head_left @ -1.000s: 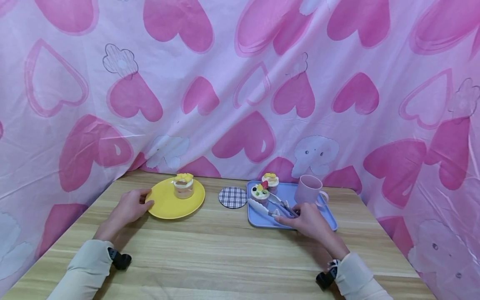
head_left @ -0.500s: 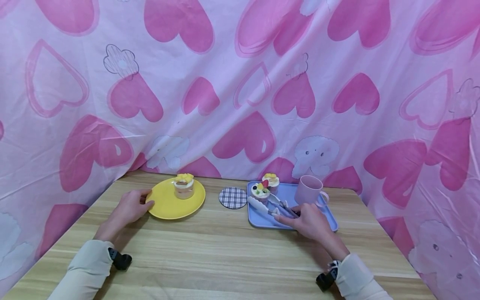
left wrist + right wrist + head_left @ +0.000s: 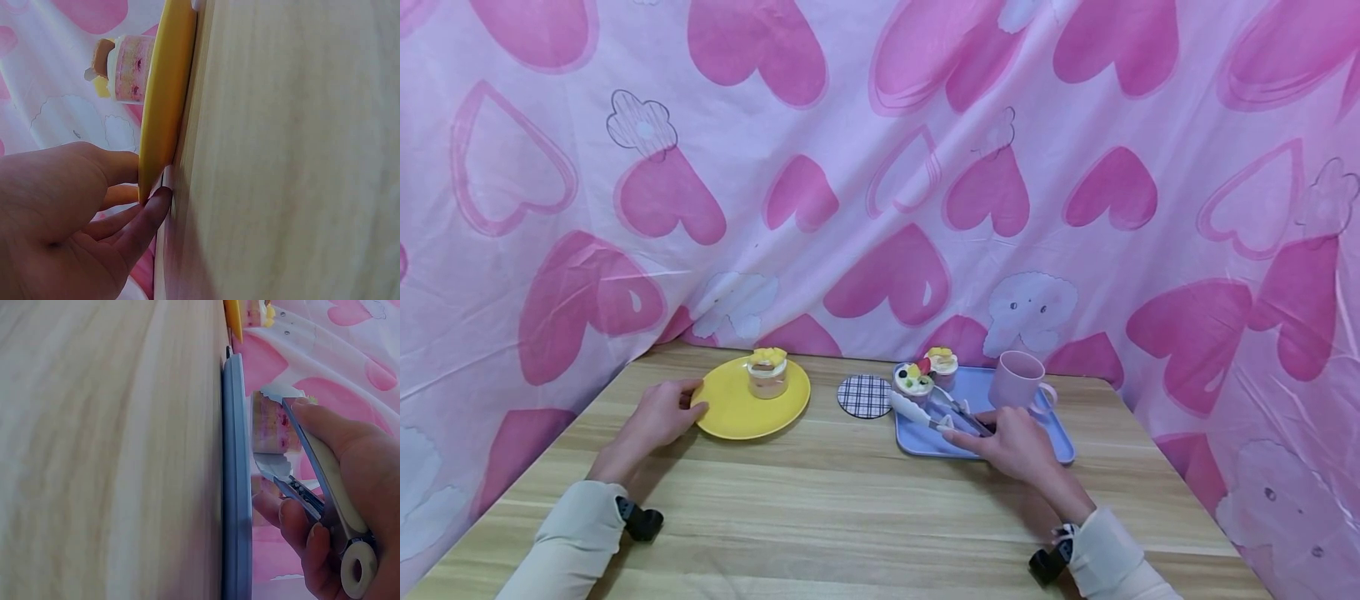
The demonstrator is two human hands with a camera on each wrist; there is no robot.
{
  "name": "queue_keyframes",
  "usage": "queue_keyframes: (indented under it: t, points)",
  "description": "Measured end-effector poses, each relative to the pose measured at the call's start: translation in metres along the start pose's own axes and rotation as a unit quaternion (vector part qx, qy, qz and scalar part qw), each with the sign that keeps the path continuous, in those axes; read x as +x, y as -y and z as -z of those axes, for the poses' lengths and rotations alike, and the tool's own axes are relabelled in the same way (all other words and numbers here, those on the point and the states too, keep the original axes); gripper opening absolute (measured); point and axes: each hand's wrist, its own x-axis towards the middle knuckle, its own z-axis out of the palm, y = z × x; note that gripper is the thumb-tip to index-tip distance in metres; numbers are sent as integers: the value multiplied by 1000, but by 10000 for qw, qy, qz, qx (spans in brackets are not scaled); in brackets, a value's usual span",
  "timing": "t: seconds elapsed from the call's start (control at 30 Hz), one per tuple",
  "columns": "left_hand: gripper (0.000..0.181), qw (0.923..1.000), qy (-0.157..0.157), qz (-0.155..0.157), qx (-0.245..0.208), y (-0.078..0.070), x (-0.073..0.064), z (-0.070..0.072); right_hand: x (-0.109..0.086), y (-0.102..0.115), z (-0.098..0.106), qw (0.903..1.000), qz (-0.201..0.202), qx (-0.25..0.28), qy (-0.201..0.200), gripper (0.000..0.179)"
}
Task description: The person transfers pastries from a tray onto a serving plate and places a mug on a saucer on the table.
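Observation:
My left hand (image 3: 658, 412) pinches the near left rim of a yellow plate (image 3: 730, 417), thumb above and fingers beneath in the left wrist view. A dessert cup topped with yellow fruit (image 3: 767, 379) stands upright on that plate. My right hand (image 3: 1018, 442) holds a pair of tongs (image 3: 322, 462) with pale grips. Their white tips lie on either side of a second dessert cup with berries and green bits (image 3: 913, 383), close over the left end of a blue tray (image 3: 917, 446). In the right wrist view this cup (image 3: 269, 425) shows layered cake through its clear wall.
Behind the berry cup, a third dessert cup (image 3: 944, 367) stands on the tray. A pink mug (image 3: 1017, 382) is at the tray's right side, handle to the right. Between plate and tray lies a round checked coaster (image 3: 863, 396). A pink heart-print cloth (image 3: 887, 275) hangs behind the wooden table (image 3: 820, 517).
The berry dessert cup has shifted a little left between the tongs, toward the tray's left edge. My right hand moved slightly left with it. The left hand and plate stayed put.

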Motion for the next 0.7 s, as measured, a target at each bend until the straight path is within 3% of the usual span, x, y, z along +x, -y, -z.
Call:
queue_keyframes:
  t: [0.27, 0.7]
  points:
    - [59, 10000, -4, 23, 10, 0, 0, 0, -2, 4, -3, 10000, -20, -28, -21, 64]
    - [58, 10000, -45, -10, 26, -1, -1, 0, -2, 13, -9, 9997, -243, 72, 42, 80]
